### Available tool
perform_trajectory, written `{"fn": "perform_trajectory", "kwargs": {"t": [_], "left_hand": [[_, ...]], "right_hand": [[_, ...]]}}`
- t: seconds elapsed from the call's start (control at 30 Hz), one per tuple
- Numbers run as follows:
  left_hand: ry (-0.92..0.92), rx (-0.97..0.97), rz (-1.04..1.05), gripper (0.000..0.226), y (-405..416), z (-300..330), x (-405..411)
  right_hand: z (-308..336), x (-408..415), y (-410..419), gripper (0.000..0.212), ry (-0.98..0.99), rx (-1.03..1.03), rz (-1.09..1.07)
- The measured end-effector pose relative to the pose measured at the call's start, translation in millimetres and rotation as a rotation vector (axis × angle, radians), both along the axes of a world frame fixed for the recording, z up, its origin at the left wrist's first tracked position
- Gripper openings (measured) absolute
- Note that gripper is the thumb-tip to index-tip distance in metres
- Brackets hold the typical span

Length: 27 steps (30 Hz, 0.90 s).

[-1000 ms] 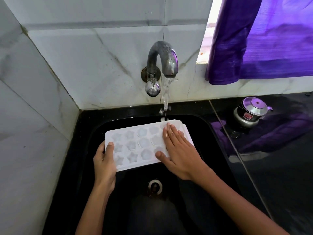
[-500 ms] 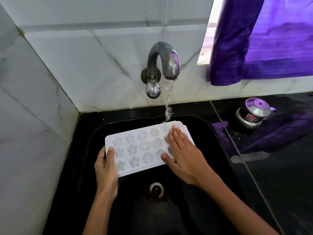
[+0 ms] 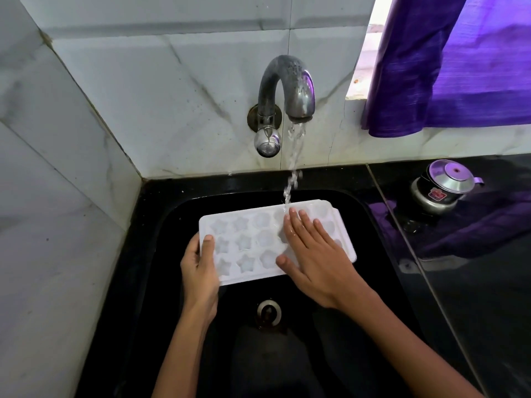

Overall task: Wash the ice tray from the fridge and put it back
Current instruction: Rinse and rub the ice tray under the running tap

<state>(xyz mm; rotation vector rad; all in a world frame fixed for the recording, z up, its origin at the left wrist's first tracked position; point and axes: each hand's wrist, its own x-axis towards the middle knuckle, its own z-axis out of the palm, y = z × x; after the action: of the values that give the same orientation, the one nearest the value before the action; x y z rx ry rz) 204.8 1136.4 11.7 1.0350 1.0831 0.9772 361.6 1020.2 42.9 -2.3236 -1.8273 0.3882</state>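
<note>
A white ice tray [image 3: 247, 239] with star and flower moulds is held level over the black sink [image 3: 161, 225]. My left hand [image 3: 199, 271] grips its left end, thumb on top. My right hand [image 3: 316, 254] lies flat on the tray's right half, fingers spread, covering several moulds. Water from the curved metal tap [image 3: 287, 87] falls onto the tray's far edge right at my right fingertips.
The drain [image 3: 268, 311] sits in the sink floor below the tray. A small steel pot with a lid [image 3: 442, 185] stands on the black counter at the right. A purple curtain [image 3: 448, 61] hangs over the window. Tiled walls close the left and back.
My right hand has slid a little across the tray's right half under the water stream. My left hand keeps the same grip on the left end.
</note>
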Motion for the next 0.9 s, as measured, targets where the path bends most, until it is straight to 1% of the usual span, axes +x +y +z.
{"fn": "perform_trajectory", "kwargs": {"t": [0.03,0.1,0.13,0.2,0.23,0.3,0.47,0.53,0.67,0.77,0.83,0.9], "left_hand": [[0.003,-0.003,-0.023,0.016,-4,0,5],[-0.006,-0.007,-0.056,0.016,-9,1,15],[-0.011,-0.004,-0.066,0.016,-11,2,20],[-0.020,0.000,-0.067,0.017,-10,5,26],[-0.027,-0.004,-0.050,0.016,-8,6,27],[-0.035,-0.022,-0.010,0.017,-2,7,26],[-0.046,-0.145,-0.017,0.026,-1,3,28],[-0.064,-0.186,-0.030,0.026,-6,5,36],[-0.089,-0.218,-0.052,0.026,-12,8,53],[-0.104,-0.244,-0.046,0.025,-10,9,54],[-0.111,-0.248,-0.045,0.024,-8,9,52],[-0.113,-0.266,-0.067,0.024,-10,9,53]], "right_hand": [[2,-1,5,0.077,-0.012,0.010,-0.005],[4,-8,13,0.065,-0.017,0.045,0.028],[4,-13,14,0.060,-0.010,0.064,0.068],[0,-23,9,0.055,-0.002,0.085,0.154],[-3,-24,4,0.055,0.004,0.085,0.178],[-6,-16,-6,0.055,0.022,0.076,0.158],[-6,10,-5,0.055,-0.016,0.024,-0.014],[-4,6,6,0.056,-0.022,0.035,-0.013],[-4,-10,15,0.056,-0.066,0.079,0.090],[-6,-8,1,0.055,-0.027,0.063,0.135],[-7,2,-9,0.055,-0.023,0.043,0.099],[-6,15,-11,0.055,-0.036,0.021,0.009]]}}
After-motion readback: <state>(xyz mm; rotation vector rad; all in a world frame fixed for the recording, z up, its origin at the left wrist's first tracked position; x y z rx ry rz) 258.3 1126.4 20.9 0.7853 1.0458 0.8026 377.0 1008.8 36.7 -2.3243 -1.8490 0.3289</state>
